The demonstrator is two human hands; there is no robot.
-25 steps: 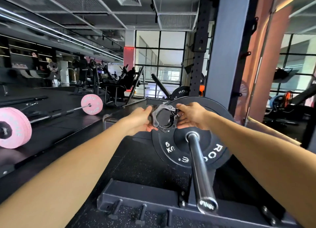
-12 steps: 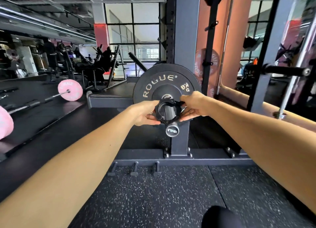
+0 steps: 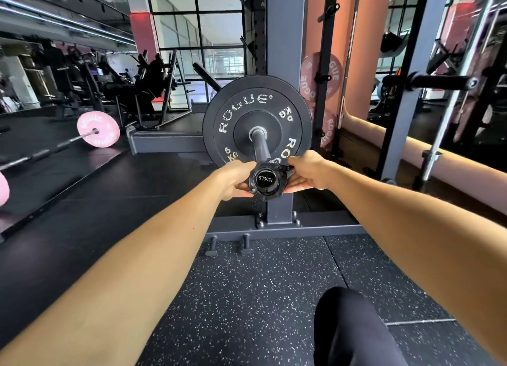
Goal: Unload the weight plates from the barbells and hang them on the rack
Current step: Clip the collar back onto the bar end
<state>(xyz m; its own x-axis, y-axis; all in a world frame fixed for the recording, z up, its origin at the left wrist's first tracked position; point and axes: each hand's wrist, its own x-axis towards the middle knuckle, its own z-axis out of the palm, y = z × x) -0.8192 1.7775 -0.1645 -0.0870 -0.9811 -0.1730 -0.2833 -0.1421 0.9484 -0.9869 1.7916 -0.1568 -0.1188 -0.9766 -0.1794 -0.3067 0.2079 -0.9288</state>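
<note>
A black 5 kg Rogue plate (image 3: 258, 104) sits on a barbell sleeve (image 3: 260, 148) that points straight at me. A black barbell collar (image 3: 270, 183) is at the very end of that sleeve, around the end cap marked 1500LB. My left hand (image 3: 236, 179) grips the collar's left side and my right hand (image 3: 306, 173) pinches its right side. Behind the plate stands the grey rack upright (image 3: 282, 36). Pink plates (image 3: 321, 76) hang on pegs to the right of the upright.
A second barbell with a pink plate (image 3: 98, 129) lies on the black floor at the left. Short pegs (image 3: 245, 245) stick up from the rack's base beam. My knee (image 3: 351, 327) shows at the bottom. A safety arm (image 3: 433, 82) juts out at the right.
The collar has slid along the sleeve from against the plate out to the sleeve's tip, with both hands on it. My view has backed away and swung to face the sleeve end-on.
</note>
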